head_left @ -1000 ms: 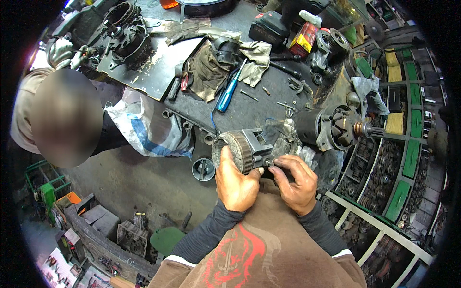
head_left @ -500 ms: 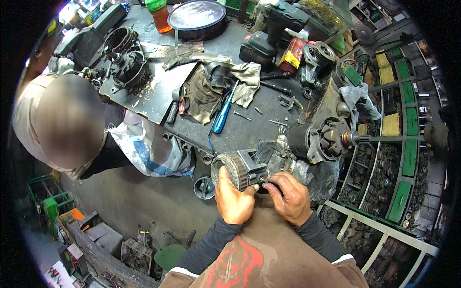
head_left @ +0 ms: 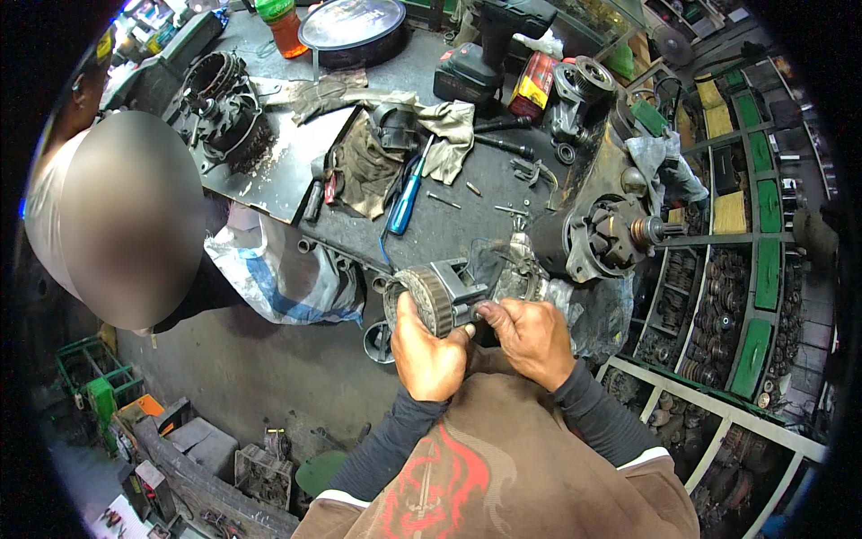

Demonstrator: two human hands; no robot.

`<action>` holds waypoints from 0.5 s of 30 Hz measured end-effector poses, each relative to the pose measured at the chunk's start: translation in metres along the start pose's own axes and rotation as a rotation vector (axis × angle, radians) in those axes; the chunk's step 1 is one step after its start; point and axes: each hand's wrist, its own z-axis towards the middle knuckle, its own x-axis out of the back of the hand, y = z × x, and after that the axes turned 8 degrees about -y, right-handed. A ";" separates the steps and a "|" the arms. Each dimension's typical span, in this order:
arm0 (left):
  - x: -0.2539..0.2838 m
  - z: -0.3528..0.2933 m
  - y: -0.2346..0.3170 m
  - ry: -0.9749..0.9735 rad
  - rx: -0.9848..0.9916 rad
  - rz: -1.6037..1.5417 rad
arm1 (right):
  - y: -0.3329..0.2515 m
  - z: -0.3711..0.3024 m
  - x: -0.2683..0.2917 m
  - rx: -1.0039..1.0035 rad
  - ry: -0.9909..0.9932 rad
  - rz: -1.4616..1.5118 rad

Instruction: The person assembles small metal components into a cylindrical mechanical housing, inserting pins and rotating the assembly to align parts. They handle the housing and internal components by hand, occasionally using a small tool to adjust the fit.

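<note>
A round grey metal housing with a ribbed rim and a squared bracket is held up near the front of the bench. My left hand wraps it from the near side, fingers inside its hollow and thumb along its edge. At the bracket's lower right, my right hand is closed, thumb pressed against the curled forefinger. Whatever small piece it pinches there is hidden. Just beyond the hands lies a plastic-wrapped metal part. To its right sits a motor-like unit with a copper-coloured spring on its shaft.
A blue screwdriver, rags, a cordless impact wrench and loose bolts lie on the bench. Another person is at the left. Parts shelves stand at the right, and a metal cup is below the bench edge.
The housing and both hands have shifted slightly left and up in the picture. My right hand has turned, its fingers now curled tighter beside the bracket. The whole view has moved a little.
</note>
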 end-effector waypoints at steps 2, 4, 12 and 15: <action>0.001 0.000 -0.002 0.012 -0.026 -0.042 | -0.007 0.003 0.006 0.197 0.104 -0.065; 0.000 -0.002 0.011 0.038 -0.042 0.024 | -0.012 0.005 0.006 0.340 0.209 -0.144; 0.002 0.000 0.005 0.035 -0.027 -0.014 | -0.006 -0.003 0.016 0.156 -0.023 -0.063; 0.000 0.000 0.012 0.017 -0.024 0.020 | -0.005 0.004 0.012 0.420 0.084 -0.330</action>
